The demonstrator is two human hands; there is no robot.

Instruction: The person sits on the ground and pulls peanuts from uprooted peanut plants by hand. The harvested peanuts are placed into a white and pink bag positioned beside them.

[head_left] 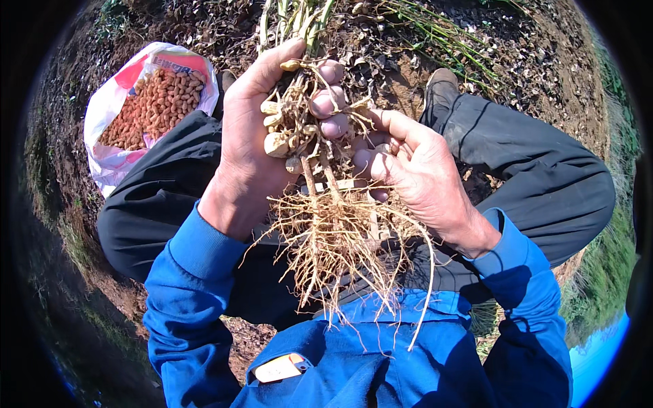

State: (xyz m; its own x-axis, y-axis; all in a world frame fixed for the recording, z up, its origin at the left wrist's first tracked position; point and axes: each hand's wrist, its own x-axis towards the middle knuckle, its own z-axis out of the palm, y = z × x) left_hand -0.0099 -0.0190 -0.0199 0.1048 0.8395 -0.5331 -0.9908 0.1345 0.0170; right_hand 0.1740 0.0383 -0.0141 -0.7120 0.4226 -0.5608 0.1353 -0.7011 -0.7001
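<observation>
My left hand point(248, 143) grips an uprooted peanut plant point(320, 224) by its stem, roots hanging toward my chest and green stalks pointing away. Pale peanut pods point(277, 139) cling near the fingers of that hand. My right hand point(415, 170) is closed at the plant's base beside the left, its fingertips pinched among the pods and stems. Both arms wear blue sleeves. I sit with black-trousered legs bent to either side.
A white and pink plastic bag point(112, 102) full of picked peanuts point(156, 105) lies on the soil by my left knee. More pulled plants with green stalks point(442, 41) lie ahead on dry, leaf-strewn earth. My shoe point(441, 85) rests there.
</observation>
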